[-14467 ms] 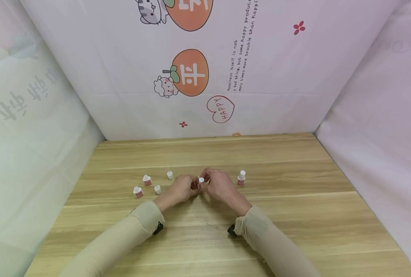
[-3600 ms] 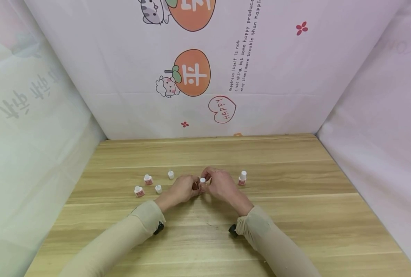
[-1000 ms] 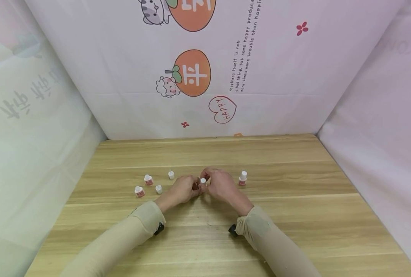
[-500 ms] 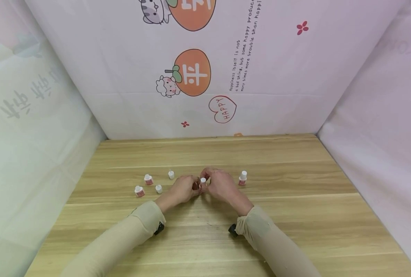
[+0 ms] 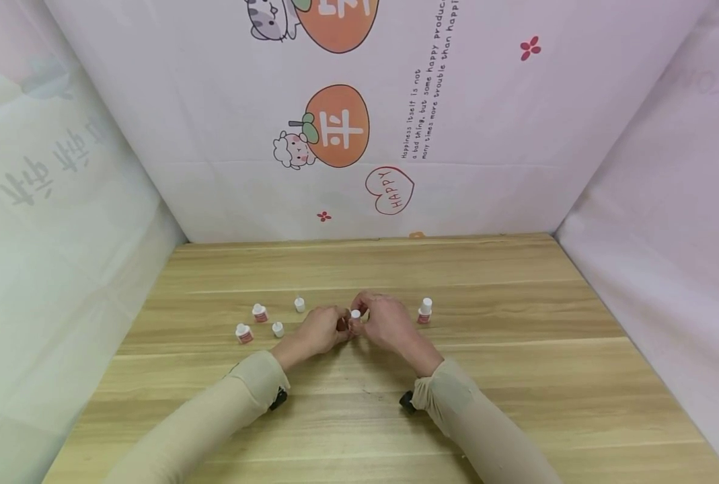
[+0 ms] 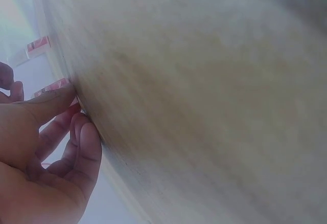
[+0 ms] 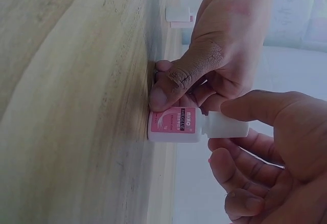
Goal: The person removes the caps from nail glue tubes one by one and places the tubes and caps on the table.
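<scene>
A small white glue bottle [image 7: 175, 124] with a pink label stands upright on the table between both hands. My left hand [image 5: 319, 328] grips its body low down, the thumb beside the label in the right wrist view. With thumb and fingers, my right hand [image 5: 388, 324] pinches the white cap [image 7: 227, 125], which sits on the bottle with a narrow neck gap below it. In the left wrist view, the left hand [image 6: 46, 168] hides most of the bottle.
Left on the wooden table [image 5: 359, 410] stand two uncapped glue bottles [image 5: 259, 314] [image 5: 245, 334]. Near them are two loose white caps [image 5: 300, 305] [image 5: 278, 330], thin stems upward. A capped bottle [image 5: 425, 311] stands right of my hands. White printed cloth [image 5: 468, 134] encloses the back and sides.
Both hands stay at the same bottle throughout, in nearly the same pose. The view has shifted very slightly; the other bottles and loose caps stay in place.
</scene>
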Demonstrator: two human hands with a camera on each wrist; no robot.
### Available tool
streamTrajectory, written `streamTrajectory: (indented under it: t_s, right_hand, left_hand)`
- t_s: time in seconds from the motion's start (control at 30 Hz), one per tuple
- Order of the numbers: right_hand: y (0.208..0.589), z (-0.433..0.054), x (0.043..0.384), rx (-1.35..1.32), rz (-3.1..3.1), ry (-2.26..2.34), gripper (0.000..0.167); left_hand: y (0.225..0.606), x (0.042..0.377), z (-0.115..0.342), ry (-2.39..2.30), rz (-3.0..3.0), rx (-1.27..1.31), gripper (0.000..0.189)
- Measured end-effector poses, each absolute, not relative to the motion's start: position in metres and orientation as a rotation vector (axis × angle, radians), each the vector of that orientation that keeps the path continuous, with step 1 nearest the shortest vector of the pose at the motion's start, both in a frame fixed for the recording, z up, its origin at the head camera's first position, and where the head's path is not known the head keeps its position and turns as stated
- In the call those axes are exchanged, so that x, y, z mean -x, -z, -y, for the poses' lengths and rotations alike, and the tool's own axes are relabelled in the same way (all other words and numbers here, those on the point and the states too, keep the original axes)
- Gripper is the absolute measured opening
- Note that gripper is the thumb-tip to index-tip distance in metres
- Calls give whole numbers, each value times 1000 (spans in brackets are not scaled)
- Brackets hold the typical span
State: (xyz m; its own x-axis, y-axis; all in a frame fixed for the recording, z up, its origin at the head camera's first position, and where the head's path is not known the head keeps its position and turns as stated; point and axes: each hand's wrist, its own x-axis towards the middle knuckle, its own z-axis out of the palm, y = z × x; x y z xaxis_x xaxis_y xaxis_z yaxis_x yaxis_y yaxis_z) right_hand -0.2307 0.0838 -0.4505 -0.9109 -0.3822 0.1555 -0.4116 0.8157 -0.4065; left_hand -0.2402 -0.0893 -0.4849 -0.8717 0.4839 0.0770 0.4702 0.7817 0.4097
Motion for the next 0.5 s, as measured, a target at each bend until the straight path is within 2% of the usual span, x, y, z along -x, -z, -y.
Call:
streamTrajectory:
  t_s: [0.5]
  right_hand:
    - [449, -83, 231, -602, 2970, -699, 18]
  left_hand:
    - [483, 239, 89, -671, -2913, -759, 13]
